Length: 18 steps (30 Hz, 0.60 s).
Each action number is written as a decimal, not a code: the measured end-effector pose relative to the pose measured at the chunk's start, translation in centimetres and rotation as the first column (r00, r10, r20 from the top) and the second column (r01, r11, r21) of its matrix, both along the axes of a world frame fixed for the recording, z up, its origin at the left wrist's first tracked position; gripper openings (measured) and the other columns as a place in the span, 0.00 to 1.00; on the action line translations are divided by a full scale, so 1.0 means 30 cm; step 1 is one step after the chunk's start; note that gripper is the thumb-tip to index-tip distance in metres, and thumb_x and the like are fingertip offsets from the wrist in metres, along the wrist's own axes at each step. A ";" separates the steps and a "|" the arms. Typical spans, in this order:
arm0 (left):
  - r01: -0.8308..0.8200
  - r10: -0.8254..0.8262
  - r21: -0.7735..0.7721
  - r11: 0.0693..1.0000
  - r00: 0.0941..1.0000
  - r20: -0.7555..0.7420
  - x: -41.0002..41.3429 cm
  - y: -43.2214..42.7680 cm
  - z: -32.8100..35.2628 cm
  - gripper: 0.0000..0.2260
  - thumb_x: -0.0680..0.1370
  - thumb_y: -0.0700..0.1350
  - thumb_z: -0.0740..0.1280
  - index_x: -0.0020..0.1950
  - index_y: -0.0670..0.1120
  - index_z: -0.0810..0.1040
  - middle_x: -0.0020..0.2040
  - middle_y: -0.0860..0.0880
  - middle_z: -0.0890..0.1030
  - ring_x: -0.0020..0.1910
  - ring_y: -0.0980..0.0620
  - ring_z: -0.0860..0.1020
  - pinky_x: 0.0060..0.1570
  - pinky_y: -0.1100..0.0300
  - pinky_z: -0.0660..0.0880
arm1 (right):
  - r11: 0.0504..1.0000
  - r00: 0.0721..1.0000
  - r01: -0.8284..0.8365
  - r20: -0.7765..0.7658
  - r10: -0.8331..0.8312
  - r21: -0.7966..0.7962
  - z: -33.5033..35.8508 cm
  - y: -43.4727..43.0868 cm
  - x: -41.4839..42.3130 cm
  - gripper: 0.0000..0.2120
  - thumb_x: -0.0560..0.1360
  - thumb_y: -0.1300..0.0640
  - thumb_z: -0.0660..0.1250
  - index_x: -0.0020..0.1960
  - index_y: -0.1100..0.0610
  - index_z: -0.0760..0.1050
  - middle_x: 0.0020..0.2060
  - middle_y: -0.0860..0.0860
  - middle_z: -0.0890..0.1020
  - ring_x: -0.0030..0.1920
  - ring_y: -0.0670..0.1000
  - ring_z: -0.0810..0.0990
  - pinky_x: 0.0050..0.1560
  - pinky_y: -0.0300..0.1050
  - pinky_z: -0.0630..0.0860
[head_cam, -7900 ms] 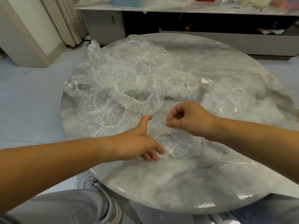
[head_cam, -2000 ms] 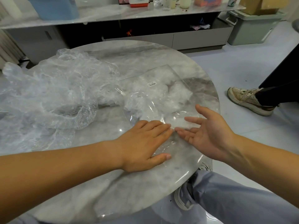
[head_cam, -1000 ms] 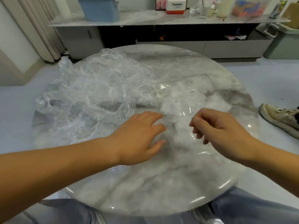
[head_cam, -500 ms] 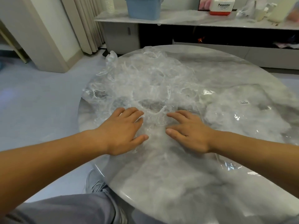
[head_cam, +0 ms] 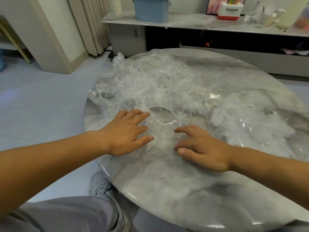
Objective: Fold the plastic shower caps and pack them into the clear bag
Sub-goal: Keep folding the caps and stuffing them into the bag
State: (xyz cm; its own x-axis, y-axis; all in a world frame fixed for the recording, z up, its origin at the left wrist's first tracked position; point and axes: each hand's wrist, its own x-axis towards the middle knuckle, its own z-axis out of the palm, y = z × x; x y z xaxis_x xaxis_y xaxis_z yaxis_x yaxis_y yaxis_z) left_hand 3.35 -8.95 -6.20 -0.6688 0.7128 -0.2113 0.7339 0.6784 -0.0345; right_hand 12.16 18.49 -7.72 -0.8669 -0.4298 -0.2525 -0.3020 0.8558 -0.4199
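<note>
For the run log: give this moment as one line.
left hand: flat on shower cap | right hand: on same cap | clear bag: at right, partly filled | loose caps: heaped behind

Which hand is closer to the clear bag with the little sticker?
Right. The right hand rests just beside the clear bag; the left hand lies farther off, across the shower cap spread between them.

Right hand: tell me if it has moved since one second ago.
Yes. The right hand went left, off the clear plastic bag with the white label, onto a crumpled transparent shower cap.
</note>
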 end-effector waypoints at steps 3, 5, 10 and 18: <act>0.039 -0.039 -0.013 0.999 0.999 -0.032 -0.011 -0.002 0.003 0.40 0.77 0.70 0.34 0.79 0.52 0.63 0.82 0.53 0.55 0.80 0.50 0.49 0.75 0.51 0.47 | 0.994 0.998 -0.041 0.041 0.037 0.100 -0.006 -0.020 -0.002 0.39 0.72 0.26 0.39 0.71 0.40 0.72 0.78 0.43 0.60 0.78 0.44 0.53 0.77 0.51 0.53; 0.079 -0.079 0.011 0.997 0.995 -0.060 -0.006 -0.005 0.013 0.39 0.77 0.69 0.34 0.80 0.51 0.61 0.81 0.53 0.59 0.79 0.51 0.52 0.74 0.52 0.48 | 0.989 0.998 -0.067 0.000 0.067 0.131 -0.012 -0.022 0.011 0.41 0.73 0.26 0.38 0.75 0.43 0.68 0.75 0.42 0.64 0.76 0.43 0.57 0.76 0.50 0.56; 0.250 -0.229 0.146 0.957 0.962 -0.149 0.101 0.009 0.082 0.31 0.83 0.65 0.45 0.75 0.48 0.71 0.74 0.50 0.71 0.74 0.51 0.66 0.72 0.52 0.55 | 0.994 0.978 -0.037 -0.209 0.015 -0.101 0.048 0.042 0.088 0.32 0.81 0.33 0.46 0.66 0.50 0.79 0.61 0.42 0.79 0.64 0.42 0.73 0.66 0.46 0.70; 0.336 -0.342 0.064 0.940 0.924 0.171 0.308 0.007 -0.003 0.32 0.81 0.67 0.44 0.72 0.49 0.70 0.67 0.50 0.72 0.64 0.50 0.72 0.71 0.54 0.64 | 0.984 0.993 -0.091 -0.091 0.078 -0.152 0.058 0.093 0.243 0.23 0.80 0.32 0.53 0.53 0.42 0.84 0.68 0.36 0.69 0.71 0.41 0.67 0.68 0.44 0.68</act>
State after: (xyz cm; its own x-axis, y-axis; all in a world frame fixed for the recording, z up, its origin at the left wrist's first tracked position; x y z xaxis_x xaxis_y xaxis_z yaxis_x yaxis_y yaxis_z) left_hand 12.60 -8.75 -6.28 -0.3394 0.8990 -0.2767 0.9125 0.3861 0.1352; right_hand 19.45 21.27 -5.97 -0.8412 -0.5307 -0.1040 -0.4105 0.7518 -0.5160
